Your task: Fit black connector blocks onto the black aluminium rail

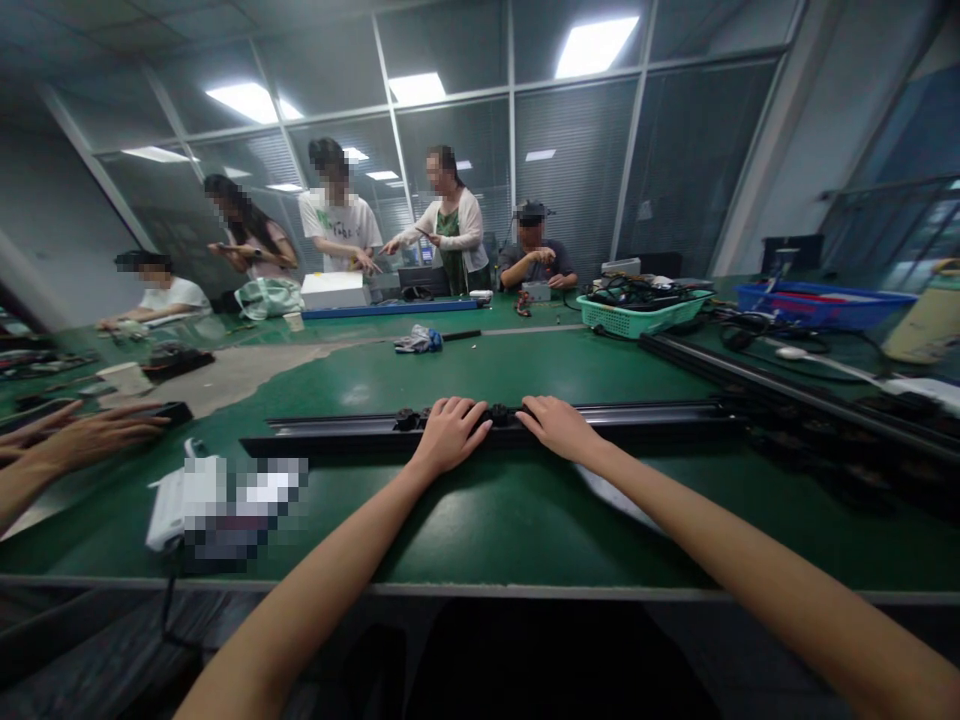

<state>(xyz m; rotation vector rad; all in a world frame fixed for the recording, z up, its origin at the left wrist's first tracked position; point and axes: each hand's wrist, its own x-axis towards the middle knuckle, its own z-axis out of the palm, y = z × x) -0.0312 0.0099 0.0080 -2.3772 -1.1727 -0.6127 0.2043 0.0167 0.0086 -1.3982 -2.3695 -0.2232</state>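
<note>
A long black metal rail (352,437) lies crosswise on the green tabletop, with small dark parts (407,419) set along its channel. My left hand (448,435) rests over the middle of the rail, its fingers bent across the channel and its thumb pointing right. Just to the right, my right hand (559,428) curls its fingers over the same rail. One dark part (500,413) shows in the gap between the two hands. Whatever lies beneath my fingers is hidden.
At left, another person's hands (97,435) reach in near a white device (187,500). A green basket of cables (645,318), a blue tray (825,305) and more black rails (750,375) occupy the right. A crumpled cloth (420,340) lies beyond; several people are across the table.
</note>
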